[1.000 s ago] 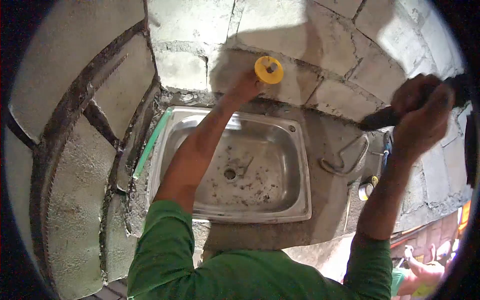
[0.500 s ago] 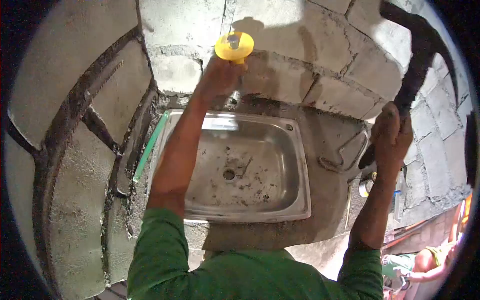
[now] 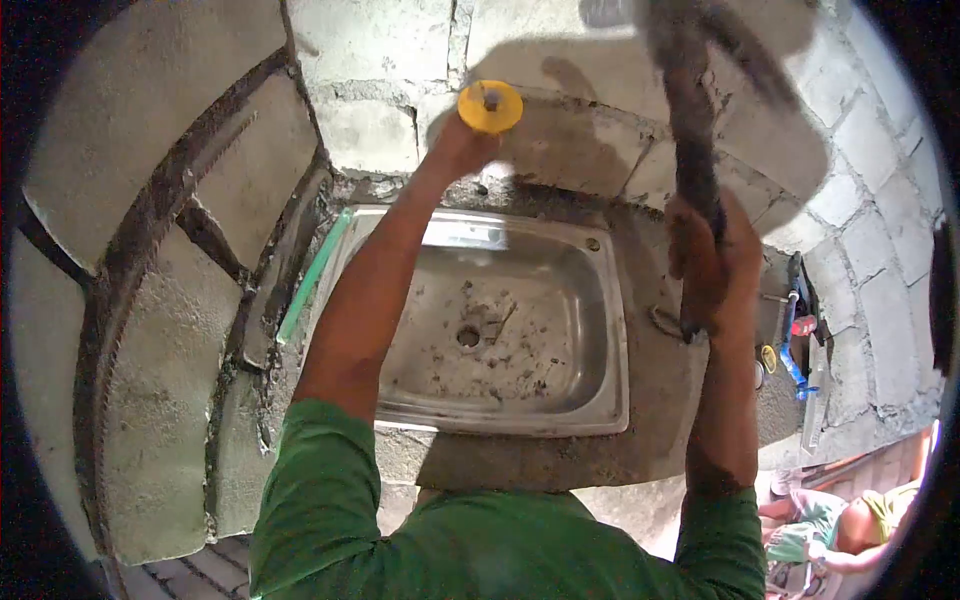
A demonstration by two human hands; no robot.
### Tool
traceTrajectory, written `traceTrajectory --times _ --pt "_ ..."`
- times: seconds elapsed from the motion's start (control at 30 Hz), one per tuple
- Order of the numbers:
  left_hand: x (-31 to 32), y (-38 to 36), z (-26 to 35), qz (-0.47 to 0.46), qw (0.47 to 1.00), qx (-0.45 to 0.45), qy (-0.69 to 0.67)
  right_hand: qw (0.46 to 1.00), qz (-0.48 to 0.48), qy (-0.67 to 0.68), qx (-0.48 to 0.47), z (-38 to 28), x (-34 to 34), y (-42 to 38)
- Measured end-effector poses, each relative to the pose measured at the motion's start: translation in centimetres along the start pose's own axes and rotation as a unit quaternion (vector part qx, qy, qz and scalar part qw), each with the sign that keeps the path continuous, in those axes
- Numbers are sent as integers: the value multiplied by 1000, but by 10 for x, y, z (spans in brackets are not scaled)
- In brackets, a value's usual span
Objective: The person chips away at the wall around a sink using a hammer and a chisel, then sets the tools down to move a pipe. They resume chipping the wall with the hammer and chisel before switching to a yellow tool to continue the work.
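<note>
My left hand (image 3: 465,150) is closed around a chisel with a round yellow hand guard (image 3: 490,107), held up against the block wall above the sink. The chisel's metal end shows in the middle of the guard; its tip is hidden. In my right hand (image 3: 715,260) is a hammer (image 3: 693,140), gripped by its dark handle. The hammer's head, blurred at the top of the view, is apart from the chisel. Below my arms lies a stainless steel sink (image 3: 612,330) with dark debris scattered around its drain.
Along the sink's left edge runs a green strip (image 3: 313,280). On the right of the counter are a blue-handled tool (image 3: 792,365), a small red item (image 3: 803,326) and a yellow ring (image 3: 768,358). Another person (image 3: 850,530) is at the lower right. Block walls (image 3: 380,140) surround the counter.
My right hand has swung the hammer leftward, toward the chisel. The chisel and my left hand appear slightly farther right and lower in the view, which has shifted a little.
</note>
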State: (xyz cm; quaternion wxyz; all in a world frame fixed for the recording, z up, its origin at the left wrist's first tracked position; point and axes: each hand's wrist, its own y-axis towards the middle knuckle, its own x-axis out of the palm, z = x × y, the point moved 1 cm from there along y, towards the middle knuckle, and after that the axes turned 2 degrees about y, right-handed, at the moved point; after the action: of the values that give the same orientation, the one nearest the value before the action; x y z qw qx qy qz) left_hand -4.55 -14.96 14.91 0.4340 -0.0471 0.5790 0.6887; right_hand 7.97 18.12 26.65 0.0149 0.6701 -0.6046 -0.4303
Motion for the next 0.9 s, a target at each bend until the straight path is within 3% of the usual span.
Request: traceTrajectory --times 0.07,0.13,0.23,0.27,0.3,0.33,0.37,0.4,0.47,0.5,0.53,0.6,0.63,0.67,0.73,0.77,0.8,0.87,0.9 --pt "-4 1 0 -2 999 -33 -14 1000 21 10 -18 -8 11 12" --pt "-4 -3 -5 -8 992 -110 -52 990 64 30 -123 -10 28 26" --pt "-3 -10 -7 -34 994 -99 -31 992 -30 -4 -119 34 70 40" --pt "8 -18 -20 -29 994 -103 -32 984 -109 -125 -68 44 76 45" --pt "28 -23 -43 29 979 -72 -190 954 -179 -240 -13 53 78 48" --pt "31 -12 -58 94 935 -29 -342 955 -167 -244 -24 55 76 52" --pt "7 -20 -23 69 996 28 -39 958 -168 -230 -17 60 73 42" --pt "9 -22 -17 73 996 19 -41 960 -178 -216 -3 68 69 30" --pt "22 -29 -11 -52 998 -20 -9 948 -52 -245 -197 85 51 17" --pt "28 -34 -10 -61 997 41 25 973 -56 -171 -144 61 39 16" --pt "32 -32 -11 -64 997 45 27 990 -47 -95 -97 26 19 26" --pt "37 -33 -2 35 983 128 130 967 53 -124 -218 10 -12 26" --pt "37 -34 6 48 997 48 -27 962 105 -97 -234 5 -23 29" --pt "23 -28 16 45 997 50 -29 953 160 -71 -248 0 -32 31" --pt "-4 -24 30 90 951 235 181 929 165 281 -175 -28 -25 21" --pt "-6 -21 23 -35 994 10 -99 926 181 283 -169 -26 -25 15" --pt "-7 -21 19 -34 995 8 -99 927 179 284 -170 -20 -24 12" --pt "-10 -19 14 -27 994 103 -15 966 193 38 -167 1 -23 5" --pt "0 -22 8 6 995 89 -48 987 141 4 -77 7 -25 4"
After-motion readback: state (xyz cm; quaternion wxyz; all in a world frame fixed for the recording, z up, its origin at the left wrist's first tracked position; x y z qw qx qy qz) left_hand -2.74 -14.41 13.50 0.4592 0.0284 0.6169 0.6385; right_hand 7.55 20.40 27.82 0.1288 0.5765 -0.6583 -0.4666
